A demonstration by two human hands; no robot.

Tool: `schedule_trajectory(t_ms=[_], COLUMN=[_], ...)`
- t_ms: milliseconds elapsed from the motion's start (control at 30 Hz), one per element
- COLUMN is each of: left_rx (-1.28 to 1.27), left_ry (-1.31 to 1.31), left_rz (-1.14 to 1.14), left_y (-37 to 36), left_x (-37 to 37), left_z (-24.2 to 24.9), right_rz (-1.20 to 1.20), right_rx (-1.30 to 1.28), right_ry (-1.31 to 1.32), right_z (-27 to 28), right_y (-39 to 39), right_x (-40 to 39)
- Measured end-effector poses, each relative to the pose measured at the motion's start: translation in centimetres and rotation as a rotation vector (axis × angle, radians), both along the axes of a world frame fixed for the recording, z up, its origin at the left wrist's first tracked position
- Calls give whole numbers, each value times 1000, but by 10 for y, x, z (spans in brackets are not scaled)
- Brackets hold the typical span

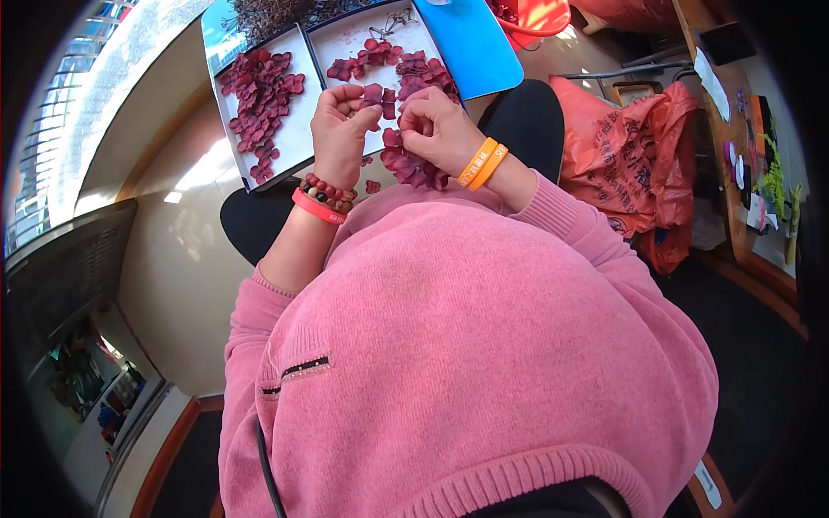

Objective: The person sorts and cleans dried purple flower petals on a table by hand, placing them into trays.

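My left hand pinches a small dark red dried flower between thumb and fingers, above a white tray. Close beside it, my right hand is closed with its fingertips together; what they hold, if anything, is hidden. A bunch of dark red flowers hangs just under the right hand, near the pink sweater. More loose flowers lie in the same tray behind my hands. To the left, a second white tray carries a heap of dark red flowers.
Brown dried stems are piled behind the trays on a blue board. A red basin stands at the back right. Red plastic bags sit right of my dark-clad knee. A wooden-edged shelf runs along the right side.
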State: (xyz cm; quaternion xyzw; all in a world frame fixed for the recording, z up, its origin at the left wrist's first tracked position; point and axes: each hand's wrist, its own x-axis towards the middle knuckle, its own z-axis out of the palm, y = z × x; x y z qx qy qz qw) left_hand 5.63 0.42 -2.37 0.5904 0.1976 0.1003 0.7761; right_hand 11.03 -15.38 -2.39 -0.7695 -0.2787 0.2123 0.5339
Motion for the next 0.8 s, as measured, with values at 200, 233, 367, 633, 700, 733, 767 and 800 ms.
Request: schedule_trajectory(t_ms=[200,233,367,633,700,733,767,800], left_rx=[-73,-54,-14,-29,-14,-12,-11,-10], left_ry=[-90,-117,-130,-201,-201,-204,-208,-212], left_rz=[-55,-41,-39,-59,-51,-61,-72,-83], left_y=[3,2,-3,-17,-18,-18,-18,-18], left_x=[-9,-10,-14,-24,-26,-27,-28,-28], left_z=[17,17,24,29,32,34,35,36], right_rz=[122,124,120,-4,-55,-82,-110,-112], right_rx=[-6,-25,85,200,225,237,250,248], right_ry=[-100,-146,-115,233,220,205,190,161], right_z=[18,19,26,43,43,43,43,42], right_y=[-1,-1,1,0,1,2,2,2], right_x=[-6,-8,-11,-10,-12,-13,-13,-13])
